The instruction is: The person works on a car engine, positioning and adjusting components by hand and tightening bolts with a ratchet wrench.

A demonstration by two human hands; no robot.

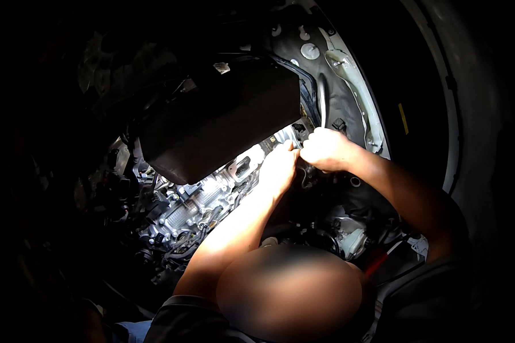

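Note:
Both my arms reach forward into a car's engine bay. My right hand (326,150) is closed in a fist around a long, shiny handle-like bar (324,103), which sticks up from the top of the fist. What is at the bar's lower end is hidden. Right beside it, my left hand (279,166) has its fingers bent in at the far end of the brightly lit engine (180,214). Whatever those fingers hold or touch is covered by the hand itself. A pale metal part (284,134) shows just beyond the left fingertips.
A large dark panel or cover (223,120) overhangs the engine on the left. Black hoses (309,86) curve down near my hands. To the right stands a pale metal body rail (357,94). A whitish reservoir-like part (353,243) and a red object (376,262) lie below my right forearm.

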